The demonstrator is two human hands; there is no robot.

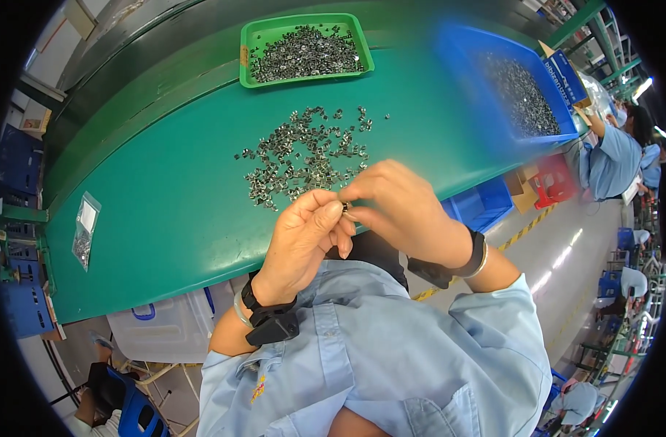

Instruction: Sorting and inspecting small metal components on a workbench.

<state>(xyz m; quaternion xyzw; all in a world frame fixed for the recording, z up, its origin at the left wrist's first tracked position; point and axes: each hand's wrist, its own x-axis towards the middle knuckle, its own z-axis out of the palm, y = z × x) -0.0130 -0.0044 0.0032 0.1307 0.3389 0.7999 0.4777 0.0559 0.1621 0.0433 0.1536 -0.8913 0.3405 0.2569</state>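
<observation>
One green table (165, 211) takes up most of my view. At right, a blue bin (465, 84) holding small metal parts looks blurred to me. Beyond the middle sits a green tray (311, 79) of similar parts, probably set there to stay within reach. Nearer lies a scatter of metal clips (293, 160), likely spread thin so I can tell them apart; my right hand (395, 202) covers its near-right edge. My left hand (305, 231) pinches with the right, their fingertips meeting, presumably for steadiness. A clear bag (86, 231) lies well apart at left, obstructing nothing. Between the fingertips is one small dark piece (345, 208), mostly hidden by them.
</observation>
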